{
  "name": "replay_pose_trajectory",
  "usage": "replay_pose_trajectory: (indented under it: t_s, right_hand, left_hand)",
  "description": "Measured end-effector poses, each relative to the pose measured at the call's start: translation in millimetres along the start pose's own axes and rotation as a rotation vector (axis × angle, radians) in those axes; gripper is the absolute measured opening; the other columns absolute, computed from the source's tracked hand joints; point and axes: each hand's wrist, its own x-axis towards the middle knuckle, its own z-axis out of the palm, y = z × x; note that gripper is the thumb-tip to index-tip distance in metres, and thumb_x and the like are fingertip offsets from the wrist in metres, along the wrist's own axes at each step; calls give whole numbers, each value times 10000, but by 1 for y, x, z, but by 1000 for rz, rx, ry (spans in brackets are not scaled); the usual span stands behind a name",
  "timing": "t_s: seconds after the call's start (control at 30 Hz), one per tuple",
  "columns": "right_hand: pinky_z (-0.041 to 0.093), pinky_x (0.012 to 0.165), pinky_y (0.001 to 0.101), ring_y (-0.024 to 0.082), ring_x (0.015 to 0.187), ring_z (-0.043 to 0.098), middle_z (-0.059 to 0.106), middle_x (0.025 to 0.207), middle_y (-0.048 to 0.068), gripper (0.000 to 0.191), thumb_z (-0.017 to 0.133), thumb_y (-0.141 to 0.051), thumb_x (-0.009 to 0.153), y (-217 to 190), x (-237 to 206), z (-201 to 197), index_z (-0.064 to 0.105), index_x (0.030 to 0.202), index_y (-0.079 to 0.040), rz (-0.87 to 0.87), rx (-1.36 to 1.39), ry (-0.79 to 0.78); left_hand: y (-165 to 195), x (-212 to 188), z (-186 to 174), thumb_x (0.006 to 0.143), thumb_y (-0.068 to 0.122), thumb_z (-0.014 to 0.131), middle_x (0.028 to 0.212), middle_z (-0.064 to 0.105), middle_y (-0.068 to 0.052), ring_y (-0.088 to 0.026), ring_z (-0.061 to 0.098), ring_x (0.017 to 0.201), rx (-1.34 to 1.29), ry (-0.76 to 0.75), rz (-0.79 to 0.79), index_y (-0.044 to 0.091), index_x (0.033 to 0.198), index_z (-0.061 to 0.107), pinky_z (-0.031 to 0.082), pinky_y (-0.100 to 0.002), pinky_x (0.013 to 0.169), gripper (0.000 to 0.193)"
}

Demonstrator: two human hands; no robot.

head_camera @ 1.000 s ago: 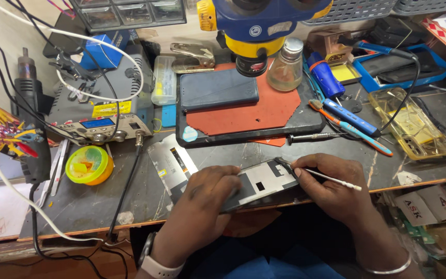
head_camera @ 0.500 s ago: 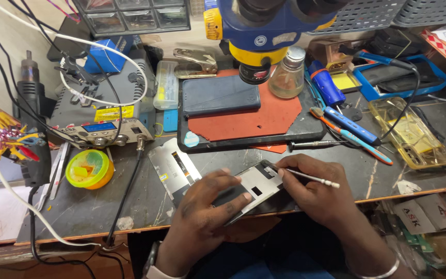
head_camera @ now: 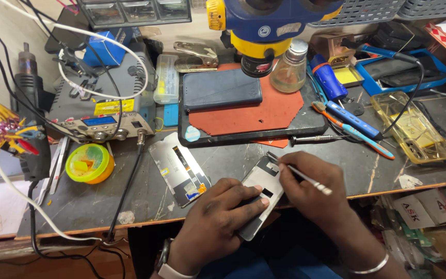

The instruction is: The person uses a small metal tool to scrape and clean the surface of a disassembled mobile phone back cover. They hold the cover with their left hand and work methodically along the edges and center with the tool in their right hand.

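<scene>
My left hand [head_camera: 218, 219] presses down on a silver phone frame [head_camera: 262, 181] that hangs over the front edge of the bench. My right hand [head_camera: 311, 191] grips a thin metal tool [head_camera: 305, 176] like a pen, its tip touching the upper corner of the frame. A second phone part with exposed circuit board [head_camera: 179, 170] lies flat just left of the hands. The lower half of the silver frame is hidden under my left fingers.
A dark phone [head_camera: 222, 89] rests on an orange mat [head_camera: 264, 111] under a blue-and-yellow microscope [head_camera: 269, 26]. A glass bottle [head_camera: 289, 68], screwdrivers [head_camera: 354, 121], a toothbrush, a clear yellow case [head_camera: 414, 129], a soldering station [head_camera: 101, 111], a hot-air handle and a yellow-green tin [head_camera: 89, 163] crowd the bench.
The silver frame has turned from lying crosswise to standing more upright. My right hand has drawn in closer, and the tool tip now sits at the frame's top corner.
</scene>
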Motion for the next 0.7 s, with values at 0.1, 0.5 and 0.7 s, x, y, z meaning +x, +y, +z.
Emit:
replay_pose_trajectory:
  t_s: [0.1, 0.5, 0.7]
  right_hand:
    - [567, 604, 300, 176, 669, 770, 778, 779, 77, 96, 707, -127, 878, 2, -1, -11, 749, 933, -60, 195, 12, -18]
    - [570, 614, 291, 169, 707, 773, 779, 834, 82, 140, 712, -129, 874, 7, -13, -15, 750, 986, -54, 73, -3, -38]
    - [557, 571, 283, 160, 649, 758, 783, 817, 84, 159, 712, -107, 851, 7, -15, -18, 756, 991, -45, 106, 24, -59]
  left_hand:
    - [0, -1, -1, 711, 65, 805, 1226, 703, -74, -264, 653, 1072, -6, -9, 7, 104, 1164, 756, 560, -373, 893, 458]
    - [0, -1, 3, 749, 108, 821, 1261, 706, -77, -317, 634, 1245, 61, 41, -22, 110, 1111, 761, 558, -392, 981, 366]
    - [-3, -1, 6, 738, 101, 825, 1260, 720, -61, -318, 622, 1307, 38, 7, -58, 121, 1110, 766, 560, -412, 994, 377]
